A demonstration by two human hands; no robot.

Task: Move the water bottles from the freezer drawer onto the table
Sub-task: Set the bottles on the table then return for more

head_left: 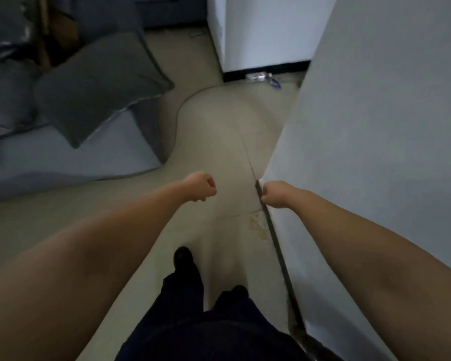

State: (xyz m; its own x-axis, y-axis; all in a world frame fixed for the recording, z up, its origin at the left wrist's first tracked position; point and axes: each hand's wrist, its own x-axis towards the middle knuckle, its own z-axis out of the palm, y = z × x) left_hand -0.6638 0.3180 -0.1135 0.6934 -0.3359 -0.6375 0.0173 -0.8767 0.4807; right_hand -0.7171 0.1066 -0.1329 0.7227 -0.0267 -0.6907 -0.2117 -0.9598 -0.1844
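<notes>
Both my arms reach forward and down over a pale tiled floor. My left hand (pixel 202 187) is curled into a fist and holds nothing. My right hand (pixel 274 194) is also curled into a fist, empty, right beside the bottom corner of a white wall (pixel 375 152). No freezer drawer and no table are in view. A clear plastic bottle (pixel 257 76) lies on the floor far ahead, against the dark base of a white surface (pixel 266 32).
A grey sofa (pixel 63 152) with grey cushions (pixel 99 84) fills the left side. The white wall runs along my right. A thin cable (pixel 179 110) curves across the floor. My dark trousers and shoes (pixel 182 256) are below. Small blue litter (pixel 276 83) lies near the bottle.
</notes>
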